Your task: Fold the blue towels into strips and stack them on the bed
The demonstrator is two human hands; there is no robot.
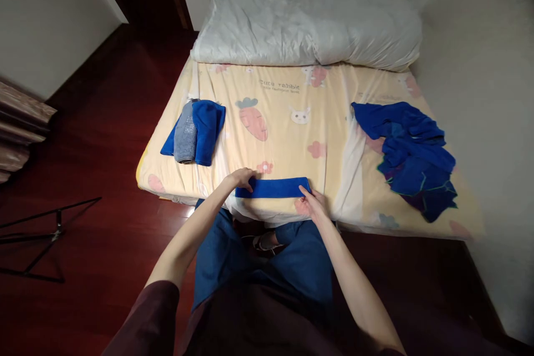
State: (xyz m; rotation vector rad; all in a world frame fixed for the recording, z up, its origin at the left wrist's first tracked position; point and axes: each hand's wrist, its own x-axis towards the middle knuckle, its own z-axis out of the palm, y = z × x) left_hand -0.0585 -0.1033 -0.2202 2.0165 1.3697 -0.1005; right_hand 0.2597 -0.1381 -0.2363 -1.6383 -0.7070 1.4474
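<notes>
Left fingers (249,182) are curled down over the 9 o'clock end of the blue cloth (273,187). Contact is clear, but it cannot be told whether the end is pinched or only pressed, since the thumb is hidden. Right fingers (321,198) are laid nearly straight on the sheet, with the thumb tip set against the 3 o'clock end of the cloth. Nothing is seen enclosed there.

The left hand (242,179) and right hand (314,206) are placed one at each end, wrists toward 6 o'clock.

The cloth is folded to a narrow flat strip. Its long axis runs 9 to 3, parallel to the near edge of the bed (292,139) and just inside that edge, so the ends point at the two hands.

Step judged: the strip is being squared and flattened after lengthwise folds. A crosswise fold would call for one end to be lifted and carried over to the other, edges kept aligned and the far end held down.

At 10 o'clock from the strip, well apart, a folded stack (204,128) is seen, blue with a grey piece (186,136) on it. At 2 to 3 o'clock a loose heap of blue cloths (413,156) is spread. A white duvet (308,11) is bunched at 12 o'clock. A dark stand (41,233) is on the floor at 8 o'clock.
</notes>
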